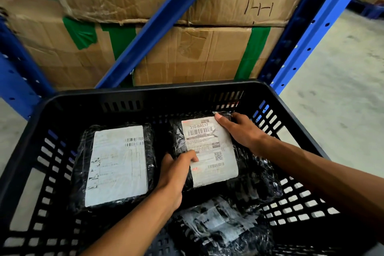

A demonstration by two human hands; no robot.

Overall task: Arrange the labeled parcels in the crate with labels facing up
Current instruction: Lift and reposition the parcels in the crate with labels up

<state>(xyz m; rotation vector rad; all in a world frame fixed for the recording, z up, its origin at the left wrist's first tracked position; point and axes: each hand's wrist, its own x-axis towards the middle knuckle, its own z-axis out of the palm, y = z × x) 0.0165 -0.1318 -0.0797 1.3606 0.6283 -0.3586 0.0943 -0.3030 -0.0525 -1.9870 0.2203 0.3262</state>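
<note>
A black slotted plastic crate (pixel 145 91) fills the lower view. Inside on the left lies a black-wrapped parcel (pixel 116 164) with its white label facing up. To its right lies a second black parcel (pixel 209 149), label "310-BAL17" up. My left hand (pixel 176 174) grips that parcel's near left edge, thumb on the label. My right hand (pixel 241 131) holds its far right corner, fingers spread over the label's top. A third black parcel (pixel 218 226) with a crumpled label sits at the near side of the crate, below the second.
Behind the crate stand stacked cardboard boxes (pixel 187 56) with green tape on a blue metal rack (pixel 307 33). A blue diagonal brace (pixel 158 27) crosses in front of them. Grey concrete floor (pixel 340 89) lies to the right.
</note>
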